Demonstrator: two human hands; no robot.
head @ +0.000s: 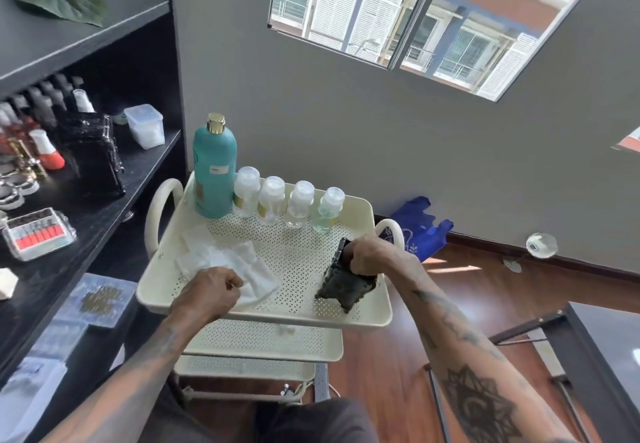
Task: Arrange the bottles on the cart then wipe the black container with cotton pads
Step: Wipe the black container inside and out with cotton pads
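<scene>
A tall teal bottle (pixel 214 172) with a gold cap stands at the back left of the cream cart's top tray (pixel 298 255). Several small clear bottles (pixel 273 200) line up to its right along the back rim. My right hand (pixel 367 255) grips the top of the black container (pixel 343 286), which rests tilted at the tray's front right. My left hand (pixel 211 290) pinches a white cotton pad (pixel 256 281) at the tray's front left; more white pads (pixel 214 252) lie just behind it.
A black shelf unit (pixel 104 151) at the left holds nail polish bottles, a second black container (pixel 90 155) and a plastic tub (pixel 144 125). The cart has lower trays (pixel 263 338). A blue bag (pixel 419 228) lies by the wall. A dark table (pixel 609 345) stands right.
</scene>
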